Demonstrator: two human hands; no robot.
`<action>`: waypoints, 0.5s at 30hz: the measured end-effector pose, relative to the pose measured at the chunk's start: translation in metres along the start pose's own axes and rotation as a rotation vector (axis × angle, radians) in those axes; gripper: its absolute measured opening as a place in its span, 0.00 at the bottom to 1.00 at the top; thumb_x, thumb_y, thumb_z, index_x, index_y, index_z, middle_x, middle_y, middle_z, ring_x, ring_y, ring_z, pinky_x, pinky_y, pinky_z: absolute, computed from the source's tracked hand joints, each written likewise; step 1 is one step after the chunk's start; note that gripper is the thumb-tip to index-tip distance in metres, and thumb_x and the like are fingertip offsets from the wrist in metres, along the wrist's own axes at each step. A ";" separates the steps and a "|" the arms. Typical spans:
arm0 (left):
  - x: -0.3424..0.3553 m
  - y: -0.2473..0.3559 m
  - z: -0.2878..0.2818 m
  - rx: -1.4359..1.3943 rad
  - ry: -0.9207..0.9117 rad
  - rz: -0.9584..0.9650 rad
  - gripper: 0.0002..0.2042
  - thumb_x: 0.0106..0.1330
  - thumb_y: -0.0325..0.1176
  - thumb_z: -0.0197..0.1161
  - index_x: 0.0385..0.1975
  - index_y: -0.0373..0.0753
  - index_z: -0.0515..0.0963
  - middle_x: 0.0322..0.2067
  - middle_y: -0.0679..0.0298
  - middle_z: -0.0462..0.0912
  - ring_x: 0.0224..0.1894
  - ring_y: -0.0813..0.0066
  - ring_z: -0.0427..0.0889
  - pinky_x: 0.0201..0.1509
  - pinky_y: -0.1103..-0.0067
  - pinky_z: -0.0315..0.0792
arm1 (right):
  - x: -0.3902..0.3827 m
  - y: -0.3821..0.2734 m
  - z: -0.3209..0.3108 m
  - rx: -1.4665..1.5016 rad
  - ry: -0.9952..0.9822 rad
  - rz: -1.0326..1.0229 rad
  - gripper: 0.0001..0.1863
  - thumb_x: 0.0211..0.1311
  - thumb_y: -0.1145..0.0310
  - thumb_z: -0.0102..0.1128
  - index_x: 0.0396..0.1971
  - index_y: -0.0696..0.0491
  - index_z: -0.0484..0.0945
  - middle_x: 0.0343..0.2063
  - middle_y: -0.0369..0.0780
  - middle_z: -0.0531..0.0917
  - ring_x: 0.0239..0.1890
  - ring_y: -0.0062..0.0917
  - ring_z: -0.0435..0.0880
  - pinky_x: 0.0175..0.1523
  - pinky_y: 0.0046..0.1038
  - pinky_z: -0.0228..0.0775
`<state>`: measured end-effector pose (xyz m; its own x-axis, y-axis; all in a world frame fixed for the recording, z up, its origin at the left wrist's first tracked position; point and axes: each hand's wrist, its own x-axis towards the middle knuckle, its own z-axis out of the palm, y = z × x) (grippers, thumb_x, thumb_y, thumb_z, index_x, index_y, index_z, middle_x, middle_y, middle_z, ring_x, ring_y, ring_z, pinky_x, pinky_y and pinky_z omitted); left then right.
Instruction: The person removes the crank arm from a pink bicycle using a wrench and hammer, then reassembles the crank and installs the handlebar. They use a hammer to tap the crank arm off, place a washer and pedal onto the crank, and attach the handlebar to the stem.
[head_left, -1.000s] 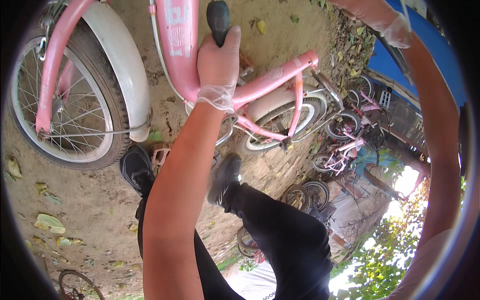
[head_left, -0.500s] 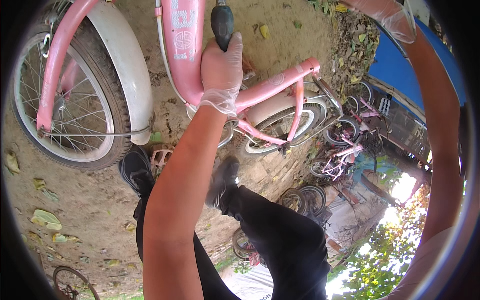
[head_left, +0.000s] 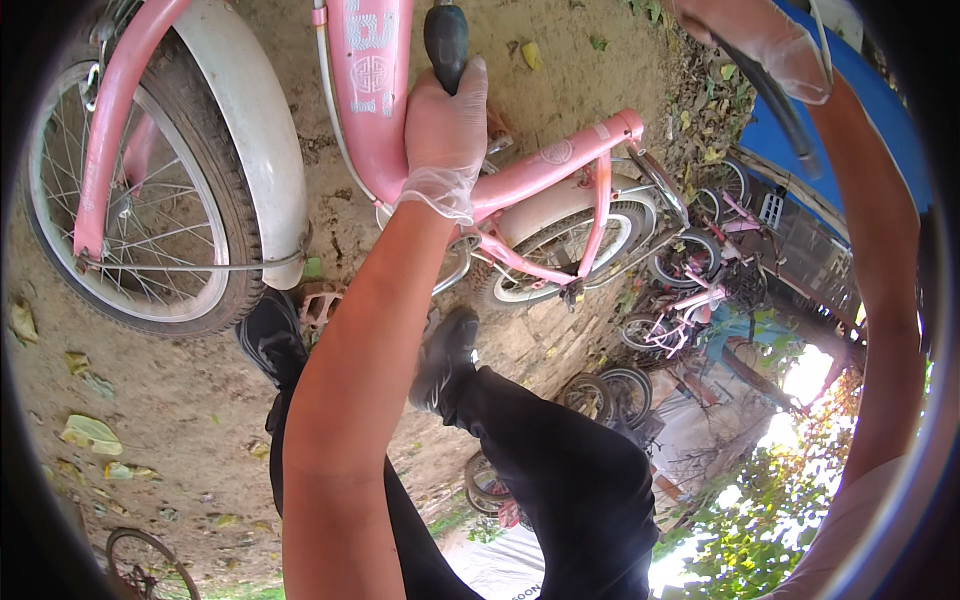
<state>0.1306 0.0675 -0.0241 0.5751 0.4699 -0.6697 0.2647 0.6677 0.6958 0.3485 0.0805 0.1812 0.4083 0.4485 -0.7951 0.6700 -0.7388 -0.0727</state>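
My left hand, in a clear thin glove, is closed beside the pink bicycle frame. Its curled fingertips are hidden. A dark teardrop-shaped handle with metal at its upper end meets the hand between thumb and forefinger. At the upper right, my gloved right hand is raised, its fingers partly out of view and bent around a dark bar. The far end of that bar is blurred. Left of my left hand stands a spoked front wheel under a whitish mudguard.
A pink rear frame section and rear wheel lie right of my left hand. My black shoes stand on dirt with scattered leaves. Several bicycles and loose wheels are at the right, near a blue sheet.
The dark bar now sticks out below my right hand, where little of it showed before. The right hand has shifted slightly; my left hand stays almost still.
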 end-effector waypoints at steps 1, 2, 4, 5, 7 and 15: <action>-0.001 0.000 -0.001 0.017 -0.014 0.004 0.18 0.66 0.45 0.63 0.33 0.32 0.77 0.19 0.71 0.70 0.22 0.81 0.65 0.26 0.77 0.63 | -0.004 0.002 0.000 0.048 -0.049 0.003 0.33 0.64 0.62 0.60 0.69 0.49 0.63 0.30 0.30 0.78 0.24 0.12 0.72 0.28 0.17 0.67; -0.002 0.001 -0.001 0.034 -0.029 0.006 0.18 0.66 0.45 0.63 0.33 0.32 0.77 0.19 0.71 0.70 0.22 0.81 0.65 0.26 0.77 0.63 | -0.006 0.004 0.000 0.097 -0.097 0.009 0.33 0.65 0.62 0.60 0.69 0.49 0.63 0.29 0.29 0.77 0.24 0.12 0.71 0.29 0.17 0.67; -0.003 0.002 -0.002 0.068 -0.044 -0.005 0.18 0.66 0.46 0.63 0.32 0.32 0.77 0.19 0.71 0.70 0.22 0.81 0.65 0.26 0.77 0.64 | -0.010 0.006 0.000 0.075 -0.049 0.094 0.32 0.65 0.62 0.60 0.69 0.49 0.64 0.29 0.29 0.77 0.25 0.12 0.71 0.29 0.17 0.67; -0.004 0.002 -0.003 0.081 -0.037 -0.007 0.19 0.66 0.46 0.64 0.32 0.32 0.77 0.19 0.71 0.70 0.22 0.80 0.66 0.26 0.76 0.64 | -0.010 0.005 -0.002 0.060 -0.020 0.128 0.32 0.65 0.62 0.60 0.68 0.49 0.64 0.29 0.29 0.77 0.25 0.12 0.72 0.29 0.17 0.67; -0.003 0.004 -0.003 0.079 -0.037 -0.005 0.19 0.66 0.47 0.64 0.32 0.32 0.77 0.19 0.70 0.71 0.22 0.80 0.66 0.26 0.76 0.64 | -0.007 0.005 0.002 0.152 0.138 0.067 0.31 0.65 0.63 0.59 0.68 0.50 0.65 0.27 0.29 0.76 0.23 0.12 0.71 0.26 0.17 0.65; -0.018 -0.001 -0.006 0.091 -0.060 -0.036 0.19 0.65 0.46 0.66 0.33 0.31 0.78 0.20 0.70 0.73 0.23 0.81 0.66 0.27 0.76 0.65 | -0.012 0.015 0.007 0.065 -0.072 0.088 0.32 0.64 0.65 0.59 0.68 0.53 0.64 0.26 0.32 0.76 0.24 0.14 0.74 0.29 0.20 0.69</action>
<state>0.1156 0.0617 -0.0139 0.6084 0.4095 -0.6798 0.3535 0.6271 0.6941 0.3491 0.0597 0.1856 0.4161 0.3450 -0.8413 0.5911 -0.8057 -0.0380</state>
